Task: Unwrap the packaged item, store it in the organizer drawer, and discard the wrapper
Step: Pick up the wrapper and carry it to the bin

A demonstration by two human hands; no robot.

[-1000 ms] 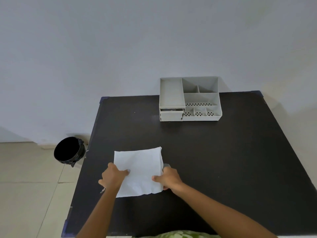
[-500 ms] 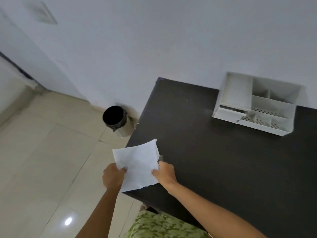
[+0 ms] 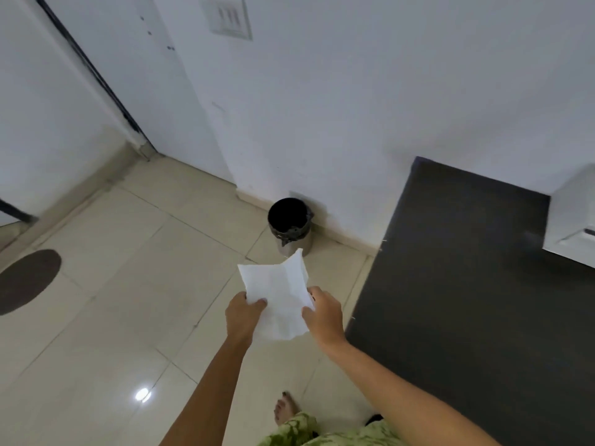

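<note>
Both of your hands are closed on the white wrapper (image 3: 279,297): your left hand (image 3: 242,320) pinches its left edge with the thumb on top, and your right hand (image 3: 323,315) pinches its right edge. You hold the sheet spread open between them in the air, off the left edge of the dark table (image 3: 467,284) and above the tiled floor (image 3: 128,317). It carries nothing that shows on its upper face, and whether anything is tucked beneath it cannot be told.

Judging from how things lie, the unwrapping is done, since the sheet is flat and loose. The organizer (image 3: 571,220) sits at the far edge of the table against the wall, cut off by the right border of the view, so you cannot confirm from here that the item is in its drawer or that the drawer is closed.

What looks left is the discard. The black-lined bin (image 3: 288,225) stands on the floor against the wall, just off the table's far left corner, its mouth open and facing you. The wrapper is near it but not over the opening, so you would need to carry it further forward before letting go. A flat light sheet may drift, so crumpling it first would probably help it land inside.
</note>
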